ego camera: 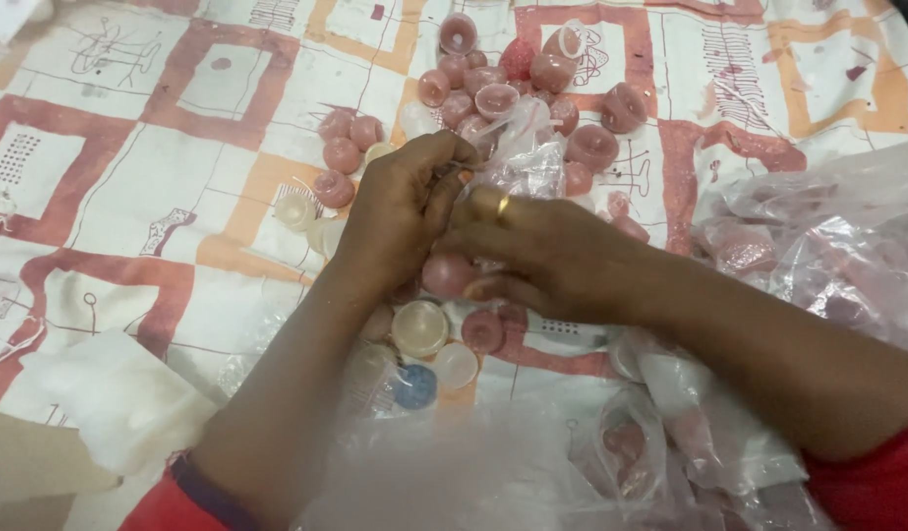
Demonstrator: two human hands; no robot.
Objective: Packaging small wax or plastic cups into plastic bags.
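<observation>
Both hands meet at the middle of a patterned cloth point(129, 177). My left hand point(400, 211) pinches the top of a small clear plastic bag point(527, 162). My right hand point(542, 256), with a gold ring on one finger, grips the same bag from the right and presses a pink jelly cup point(449, 275) under its fingers. Several loose pink jelly cups point(532, 88) lie just beyond the hands. Pale and clear cups point(419, 329) sit below the hands, one of them blue point(414, 385).
A large clear plastic bag point(827, 236) holding pink cups lies at the right. More crumpled plastic point(532, 462) spreads across the near edge. A white folded cloth point(119, 398) rests at the lower left. Red sleeves show at both lower corners.
</observation>
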